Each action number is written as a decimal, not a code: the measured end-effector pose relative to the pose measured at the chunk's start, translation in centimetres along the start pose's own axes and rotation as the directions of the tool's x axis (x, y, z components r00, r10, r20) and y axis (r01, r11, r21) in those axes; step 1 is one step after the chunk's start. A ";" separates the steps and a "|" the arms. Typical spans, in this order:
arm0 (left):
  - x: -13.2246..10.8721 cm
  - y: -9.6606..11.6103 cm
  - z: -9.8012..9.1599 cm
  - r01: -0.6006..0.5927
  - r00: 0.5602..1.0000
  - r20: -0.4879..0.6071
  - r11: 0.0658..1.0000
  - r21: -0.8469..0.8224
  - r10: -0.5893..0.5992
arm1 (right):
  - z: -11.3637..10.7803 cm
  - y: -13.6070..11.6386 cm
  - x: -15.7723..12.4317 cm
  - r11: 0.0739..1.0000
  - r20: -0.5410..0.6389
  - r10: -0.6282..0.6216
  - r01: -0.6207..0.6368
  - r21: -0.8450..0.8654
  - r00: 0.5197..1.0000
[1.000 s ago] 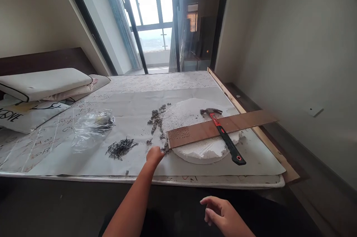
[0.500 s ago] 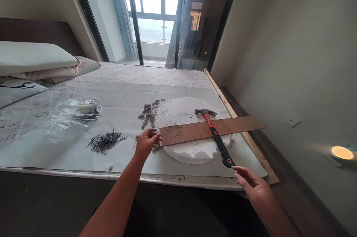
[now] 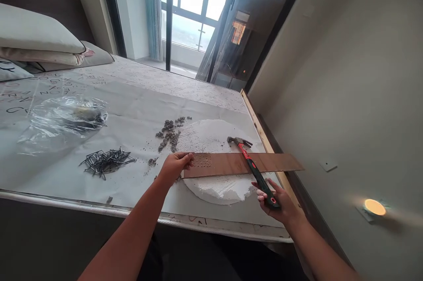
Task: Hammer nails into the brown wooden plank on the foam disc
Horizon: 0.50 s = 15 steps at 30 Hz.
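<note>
My right hand (image 3: 277, 204) is round the lower black grip of a claw hammer (image 3: 254, 167), with the palm under the handle. The hammer lies slantwise across a long brown wooden board (image 3: 228, 164), its head beyond the board's far edge. At the board's left end, which has rows of small holes or dots, my left hand (image 3: 175, 167) is closed with thumb and fingertips pinched together; what is between them is too small to make out. Under the board lies a round white foam slab (image 3: 211, 188) with a ragged near edge. Left of my hand is a pile of nails (image 3: 107, 161).
Grey crumbs (image 3: 168, 133) lie left of the foam. A clear plastic bag (image 3: 69, 120) with something inside sits further left. White sheeting (image 3: 132, 193) covers the mattress. A wooden rail (image 3: 259, 124) runs along the right side beside the wall; pillows (image 3: 39, 34) are stacked at far left.
My right hand has moved in from the lower right and taken hold of the hammer's grip. My left hand stays pinched at the board's left end. The view has tilted and shifted.
</note>
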<state>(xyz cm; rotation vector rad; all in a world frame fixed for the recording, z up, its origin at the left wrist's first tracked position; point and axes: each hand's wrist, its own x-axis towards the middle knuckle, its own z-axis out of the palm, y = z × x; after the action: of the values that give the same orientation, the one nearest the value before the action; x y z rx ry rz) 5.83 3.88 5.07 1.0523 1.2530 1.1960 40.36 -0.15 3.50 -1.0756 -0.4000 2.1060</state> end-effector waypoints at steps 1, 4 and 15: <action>0.3 -0.3 -0.1 -0.003 1.000 0.000 1.000 0.007 0.003 | 0.1 -0.1 0.3 1.000 0.025 0.013 -0.013 0.025 1.000; 1.1 -1.1 -0.5 0.033 0.999 0.021 0.999 0.035 -0.034 | 0.3 -0.3 0.9 0.998 0.063 0.041 -0.044 0.052 0.997; 1.0 -1.8 -1.2 -0.099 0.993 0.003 0.835 0.541 0.116 | 3.1 2.6 -3.3 0.835 0.055 -0.078 0.095 -0.542 0.995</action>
<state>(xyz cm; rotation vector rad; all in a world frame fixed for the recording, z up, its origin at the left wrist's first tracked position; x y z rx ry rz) 4.67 4.60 3.11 1.5380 1.6259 0.9559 37.94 -4.22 5.84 -1.3081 -1.0961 1.9713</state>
